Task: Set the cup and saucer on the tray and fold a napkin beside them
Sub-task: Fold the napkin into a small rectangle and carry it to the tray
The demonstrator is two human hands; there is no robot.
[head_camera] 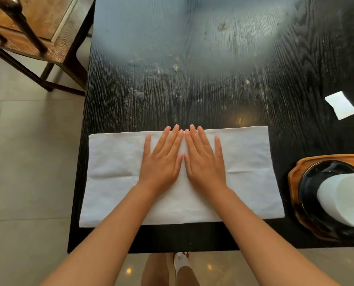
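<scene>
A white napkin lies flat on the black table, folded into a wide rectangle near the front edge. My left hand and my right hand rest palm down side by side on its middle, fingers spread and index fingers touching. At the right edge a wooden tray carries a black saucer with a white cup standing on it. The tray is partly cut off by the frame.
The black wood-grain table stretches away beyond the napkin. A small white paper scrap lies at the right. A wooden chair stands at the far left beside the table, over a tiled floor.
</scene>
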